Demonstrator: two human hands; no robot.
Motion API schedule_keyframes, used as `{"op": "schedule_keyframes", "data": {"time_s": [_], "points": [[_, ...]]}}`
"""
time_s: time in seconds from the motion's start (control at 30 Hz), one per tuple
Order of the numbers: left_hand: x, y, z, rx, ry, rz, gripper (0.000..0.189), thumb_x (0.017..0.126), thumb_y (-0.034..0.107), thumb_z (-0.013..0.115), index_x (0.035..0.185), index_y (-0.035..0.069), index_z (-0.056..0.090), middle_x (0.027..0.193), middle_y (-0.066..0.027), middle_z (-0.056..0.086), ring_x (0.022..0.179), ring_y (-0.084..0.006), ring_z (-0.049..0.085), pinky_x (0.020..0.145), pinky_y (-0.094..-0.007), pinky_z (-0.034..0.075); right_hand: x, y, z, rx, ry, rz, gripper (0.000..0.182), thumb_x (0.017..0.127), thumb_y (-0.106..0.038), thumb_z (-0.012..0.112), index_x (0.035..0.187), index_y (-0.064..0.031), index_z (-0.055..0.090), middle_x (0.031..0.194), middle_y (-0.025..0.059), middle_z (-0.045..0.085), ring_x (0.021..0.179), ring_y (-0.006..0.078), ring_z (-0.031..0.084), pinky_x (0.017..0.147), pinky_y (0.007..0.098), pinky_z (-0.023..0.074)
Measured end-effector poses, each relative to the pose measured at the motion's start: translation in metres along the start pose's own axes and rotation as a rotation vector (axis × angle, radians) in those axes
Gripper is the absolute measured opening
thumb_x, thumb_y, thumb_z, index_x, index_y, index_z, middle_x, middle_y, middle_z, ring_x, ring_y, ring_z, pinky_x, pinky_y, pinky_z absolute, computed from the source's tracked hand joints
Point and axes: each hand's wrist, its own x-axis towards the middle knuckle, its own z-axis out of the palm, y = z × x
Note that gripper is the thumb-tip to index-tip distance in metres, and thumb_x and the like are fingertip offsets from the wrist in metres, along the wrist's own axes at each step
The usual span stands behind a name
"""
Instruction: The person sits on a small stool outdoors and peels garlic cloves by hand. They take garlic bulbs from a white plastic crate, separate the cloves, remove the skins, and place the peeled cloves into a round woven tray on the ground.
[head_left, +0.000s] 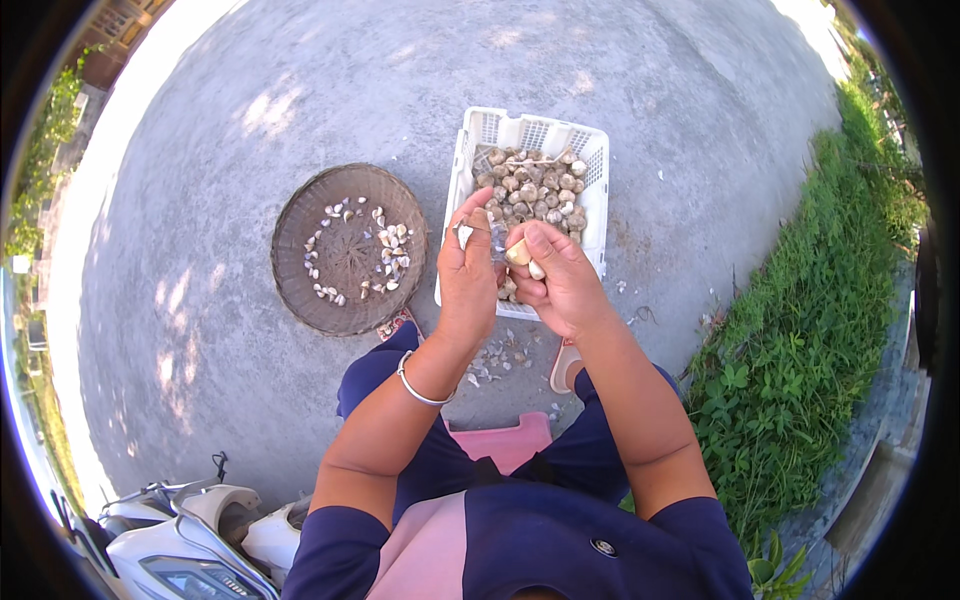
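Observation:
Above the near part of a white plastic crate (596, 251), both hands work close together. My right hand (562, 281) grips partly bared garlic cloves (517, 253) between thumb and fingers. Just left of it, my left hand (466, 277) has its index finger stretched forward, and a white scrap of garlic skin (463, 236) is pinched at its thumb. Whole garlic bulbs (529, 193) fill much of the crate. A round woven basket (289, 214) stands to the left, with loose garlic cloves (394, 238) scattered around its bottom.
Garlic skins (495, 360) litter the concrete floor (225, 247) between my feet. A pink stool (506, 439) is beneath me. Green plants (802, 352) line the right side, and a white motor scooter (195, 540) stands at the lower left.

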Motion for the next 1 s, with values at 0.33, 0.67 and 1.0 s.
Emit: {"op": "schedule_keyframes", "data": {"time_s": [0.33,0.67,1.0], "points": [[-0.002,0.005,-0.026,0.071,-0.134,-0.038,0.036,0.102,0.037,0.040,0.114,0.009,0.059,0.078,0.0041,0.053,0.054,-0.0013,0.036,0.046,-0.0178,0.027,-0.004,-0.010,-0.019,0.243,-0.038,0.171,0.018,0.096,-0.024,0.054,0.098,-0.0068,0.055,0.083,0.0073,0.058,0.063,0.0095,0.055,0.040,0.0147,0.0357],[-0.040,-0.131,-0.122,1.429,-0.745,-0.099,0.069,0.072,0.047,0.076,0.120,0.002,0.056,0.114,-0.0187,0.061,0.097,-0.0369,0.062,0.083,-0.0442,0.050,-0.008,-0.003,-0.043,0.095,0.032,0.201,0.018,0.095,-0.021,0.055,0.100,-0.0043,0.056,0.081,0.0044,0.055,0.064,0.0087,0.052,0.043,0.0159,0.0370],[-0.086,-0.067,-0.073,1.414,-1.654,-0.230,0.054,0.076,0.037,0.073,0.116,0.002,0.062,0.109,-0.0190,0.065,0.100,-0.0362,0.062,0.085,-0.0439,0.050,0.037,0.130,-0.071,-0.093,0.230,0.603,0.022,0.095,-0.019,0.055,0.109,-0.0019,0.055,0.093,0.0123,0.062,0.081,0.0197,0.063,0.066,0.0299,0.0531]]}}
